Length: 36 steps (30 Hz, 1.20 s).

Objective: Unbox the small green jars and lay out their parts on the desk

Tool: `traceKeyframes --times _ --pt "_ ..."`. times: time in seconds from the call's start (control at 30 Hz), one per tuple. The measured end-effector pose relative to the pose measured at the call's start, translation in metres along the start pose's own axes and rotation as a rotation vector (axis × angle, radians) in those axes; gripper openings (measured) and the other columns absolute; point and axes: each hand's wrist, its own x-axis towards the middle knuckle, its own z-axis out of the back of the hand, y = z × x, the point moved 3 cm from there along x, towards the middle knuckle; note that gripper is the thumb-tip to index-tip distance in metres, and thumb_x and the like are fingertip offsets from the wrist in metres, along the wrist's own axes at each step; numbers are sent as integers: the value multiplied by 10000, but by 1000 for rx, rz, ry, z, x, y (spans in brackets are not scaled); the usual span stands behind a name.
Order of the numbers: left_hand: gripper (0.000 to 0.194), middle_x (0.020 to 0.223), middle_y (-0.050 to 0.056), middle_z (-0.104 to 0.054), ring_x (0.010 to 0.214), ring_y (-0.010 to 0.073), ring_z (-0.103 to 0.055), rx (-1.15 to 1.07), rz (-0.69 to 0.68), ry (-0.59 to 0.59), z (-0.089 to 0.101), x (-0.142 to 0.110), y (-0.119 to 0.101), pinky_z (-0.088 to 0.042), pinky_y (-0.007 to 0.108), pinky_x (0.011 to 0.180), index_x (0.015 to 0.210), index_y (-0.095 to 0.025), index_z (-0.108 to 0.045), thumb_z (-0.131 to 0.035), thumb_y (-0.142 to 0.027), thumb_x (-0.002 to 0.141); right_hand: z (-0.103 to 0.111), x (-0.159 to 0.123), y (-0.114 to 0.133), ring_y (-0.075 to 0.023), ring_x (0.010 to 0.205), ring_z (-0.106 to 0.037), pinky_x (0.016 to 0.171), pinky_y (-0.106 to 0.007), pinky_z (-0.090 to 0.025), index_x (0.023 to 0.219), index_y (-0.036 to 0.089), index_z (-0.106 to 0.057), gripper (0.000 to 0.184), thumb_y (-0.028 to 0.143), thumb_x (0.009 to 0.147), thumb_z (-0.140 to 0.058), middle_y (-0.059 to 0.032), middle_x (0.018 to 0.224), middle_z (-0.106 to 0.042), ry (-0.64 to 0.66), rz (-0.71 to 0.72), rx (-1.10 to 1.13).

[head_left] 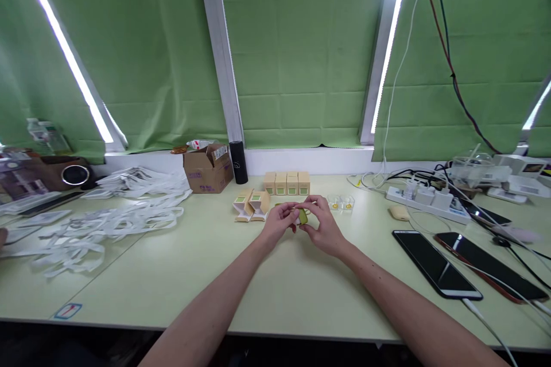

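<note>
Above the middle of the table my left hand (279, 223) and my right hand (322, 222) meet over a small green piece (303, 217) with a whitish part beside it. Fingers of both hands are closed round it, and they hide much of its shape. Just left of my left hand stand two small open cardboard boxes (243, 206) with green labels. Behind my hands is a row of several small closed boxes (287, 184), also green-labelled. Right of my right hand sit clear plastic cups (341, 203) with something yellow inside.
At the left lie heaps of white straps (99, 229). A brown carton (208, 169) and a black cylinder (238, 162) stand by the wall. To the right are a power strip (430, 203), a charging phone (437, 264), another phone (488, 264) and loose cables. Part of another person's hand (2, 237) shows far left.
</note>
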Motion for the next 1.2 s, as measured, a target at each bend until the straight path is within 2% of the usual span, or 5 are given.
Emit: traceKeyframes --times 0.33,0.5,0.67,0.93,1.2 --pt "529 1085 120 -758 1006 224 -729 -246 -17 -92 2 -4 -6 -565 372 953 1129 -146 -702 -942 -263 672 5 -1 -7 -311 1187 -539 905 -507 -570 1314 254 -486 461 181 871 -590 -136 1272 -533 -234 -43 -51" --pt "502 1052 89 -762 956 202 -751 -268 -23 -150 4 -3 -3 -568 365 971 1110 -152 -676 -935 -265 695 6 -2 1 -321 1180 -557 874 -493 -572 1289 253 -505 357 211 939 -561 -151 1253 -544 -175 107 -202" --pt "464 875 57 -761 838 174 -744 -228 -23 -172 4 -2 1 -595 400 954 973 -139 -651 -934 -379 696 2 -2 11 -299 1084 -603 836 -453 -556 1227 255 -580 261 182 985 -512 -135 1185 -593 -94 296 -400" --pt "494 716 27 -699 745 165 -700 -43 -16 -188 -1 0 1 -651 431 854 794 -139 -624 -889 -542 689 2 -1 8 -284 1027 -644 826 -429 -554 1261 246 -603 284 199 1016 -467 -136 1155 -631 -111 280 -385" --pt "338 941 87 -688 843 194 -675 193 -247 -270 1 -4 -8 -640 316 664 951 -166 -680 -798 -455 821 7 1 3 -274 1054 -637 825 -409 -592 1328 221 -534 313 209 1027 -451 -154 1200 -577 -151 210 -327"
